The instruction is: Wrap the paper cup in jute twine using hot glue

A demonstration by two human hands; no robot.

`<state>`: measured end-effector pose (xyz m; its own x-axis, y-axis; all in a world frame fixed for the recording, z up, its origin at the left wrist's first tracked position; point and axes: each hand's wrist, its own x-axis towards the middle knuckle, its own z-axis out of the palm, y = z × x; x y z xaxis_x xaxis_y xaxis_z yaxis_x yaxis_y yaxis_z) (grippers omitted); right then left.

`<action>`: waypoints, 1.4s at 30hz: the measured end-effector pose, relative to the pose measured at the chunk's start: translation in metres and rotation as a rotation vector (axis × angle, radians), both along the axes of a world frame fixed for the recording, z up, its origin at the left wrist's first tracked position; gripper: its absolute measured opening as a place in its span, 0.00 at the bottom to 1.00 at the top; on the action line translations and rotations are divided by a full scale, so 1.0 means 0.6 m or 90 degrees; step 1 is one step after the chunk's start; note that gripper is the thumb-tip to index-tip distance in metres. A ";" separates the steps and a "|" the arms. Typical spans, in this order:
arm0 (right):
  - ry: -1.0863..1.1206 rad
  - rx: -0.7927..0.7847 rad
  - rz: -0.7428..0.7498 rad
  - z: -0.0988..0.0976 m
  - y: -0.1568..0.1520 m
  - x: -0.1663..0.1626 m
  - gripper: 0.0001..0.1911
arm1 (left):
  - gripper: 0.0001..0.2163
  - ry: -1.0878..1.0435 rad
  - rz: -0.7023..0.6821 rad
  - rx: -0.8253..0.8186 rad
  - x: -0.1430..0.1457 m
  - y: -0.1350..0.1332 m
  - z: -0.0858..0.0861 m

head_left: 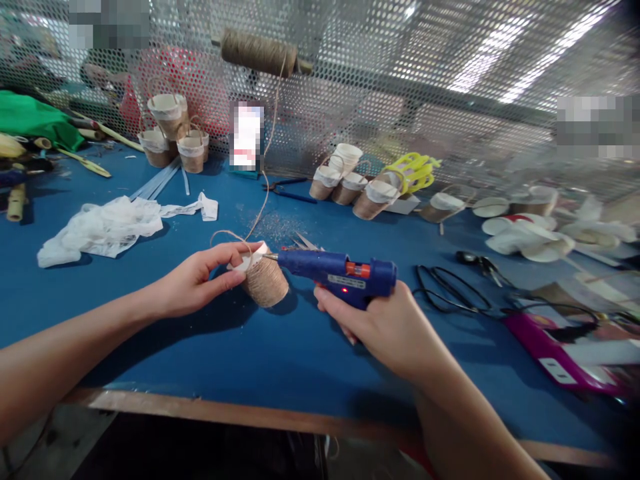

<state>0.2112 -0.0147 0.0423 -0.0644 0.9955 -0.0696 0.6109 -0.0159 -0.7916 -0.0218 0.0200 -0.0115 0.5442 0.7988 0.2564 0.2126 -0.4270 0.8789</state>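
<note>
Evidently, the left hand point(197, 277) pinched, its grip narrow, a tapered, twine-wound cup point(269, 283) over the surface point(200, 360); the right hand point(385, 327) wrapped round a blue glue gun point(325, 267), its label illegible.

Yeah, pretty simple look on you: your left hand point(210, 277) and right hand point(383, 320) are both bare, fingers point(337, 307) kinda slim, and your forearms point(85, 340) are bare as far as they show, tapering to narrow wrists point(159, 295).
</note>
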 end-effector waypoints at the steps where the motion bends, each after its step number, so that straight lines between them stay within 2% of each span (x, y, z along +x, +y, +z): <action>1: -0.006 0.003 0.005 0.000 0.002 0.001 0.11 | 0.07 -0.001 -0.001 0.000 0.000 0.000 0.000; 18: -0.007 0.037 0.044 -0.018 0.023 0.007 0.14 | 0.07 -0.017 0.008 -0.009 0.002 0.000 0.001; 21: 0.035 0.032 0.057 -0.022 0.033 0.015 0.12 | 0.07 -0.020 0.005 -0.006 0.001 0.000 0.000; 25: 0.086 0.092 -0.021 -0.031 0.061 0.032 0.11 | 0.07 -0.017 0.004 -0.003 0.002 -0.002 0.002; 29: -0.075 0.125 -0.112 -0.036 0.098 0.049 0.11 | 0.07 -0.017 0.009 0.008 0.004 -0.003 0.004; 38: -0.283 0.015 -0.143 -0.066 0.183 0.068 0.17 | 0.07 0.050 0.011 0.037 0.003 -0.006 0.007; 42: -0.380 0.014 -0.177 -0.064 0.191 0.063 0.15 | 0.07 0.057 0.006 0.035 0.003 -0.007 0.011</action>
<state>0.2493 0.0997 0.0039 0.2381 0.9712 0.0072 0.9205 -0.2232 -0.3207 -0.0200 0.0158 -0.0048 0.5596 0.7899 0.2508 0.2938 -0.4721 0.8312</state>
